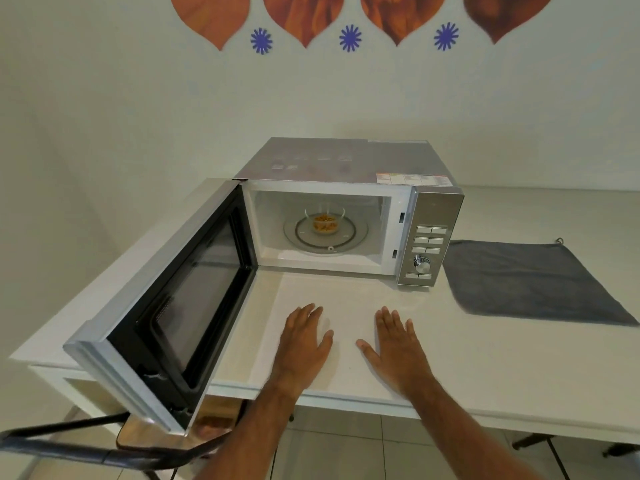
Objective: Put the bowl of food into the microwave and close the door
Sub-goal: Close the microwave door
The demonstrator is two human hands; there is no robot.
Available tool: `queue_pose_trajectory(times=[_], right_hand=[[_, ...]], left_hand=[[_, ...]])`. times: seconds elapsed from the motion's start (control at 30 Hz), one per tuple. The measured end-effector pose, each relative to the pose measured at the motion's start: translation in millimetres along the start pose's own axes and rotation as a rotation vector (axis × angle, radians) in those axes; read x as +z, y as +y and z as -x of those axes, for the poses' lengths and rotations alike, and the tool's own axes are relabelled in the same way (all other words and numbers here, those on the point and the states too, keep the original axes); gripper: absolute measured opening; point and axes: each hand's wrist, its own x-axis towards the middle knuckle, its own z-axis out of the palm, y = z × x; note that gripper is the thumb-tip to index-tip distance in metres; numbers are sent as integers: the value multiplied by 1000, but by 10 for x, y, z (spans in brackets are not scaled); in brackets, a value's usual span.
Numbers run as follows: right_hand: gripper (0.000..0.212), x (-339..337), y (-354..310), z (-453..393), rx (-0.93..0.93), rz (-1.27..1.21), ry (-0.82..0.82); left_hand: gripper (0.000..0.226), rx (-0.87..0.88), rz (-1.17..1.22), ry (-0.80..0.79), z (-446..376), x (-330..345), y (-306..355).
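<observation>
We rest our left hand (304,341) and right hand (394,344) flat, fingers spread, empty, near the table's (502,375) front edge; the bowl (325,224) sits inside the microwave (349,168), door (166,313) open.

A small clear bowl (325,224) of orange-yellow food sits upright at the centre of the round glass turntable (325,233) inside the microwave (349,209). The microwave is silver with a white cavity and stands on the white bench (485,348). Its black-framed door (173,306) is swung fully open to the left.
</observation>
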Motion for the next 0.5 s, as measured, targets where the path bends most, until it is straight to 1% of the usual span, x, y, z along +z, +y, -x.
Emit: queue_pose_trajectory(times=[0.1,0.17,0.27,0.33,0.4,0.5], right_hand=[[95,16,12,-9,5,6,2],[95,31,14,-5,3,14,10],[94,33,12,3,7,7,17],[92,16,-6,11,9,5,17],[91,-10,-35,22,5,6,17],[89,-44,-37,50,7,-2,3]], left_hand=[[66,55,21,-2,91,-244,300],[66,103,1,12,144,-521,508],[62,185,1,115,241,-1037,830],[55,213,90,182,342,-1391,1007],[49,228,216,191,456,-1719,1132],[46,249,255,226,622,-2129,1210]])
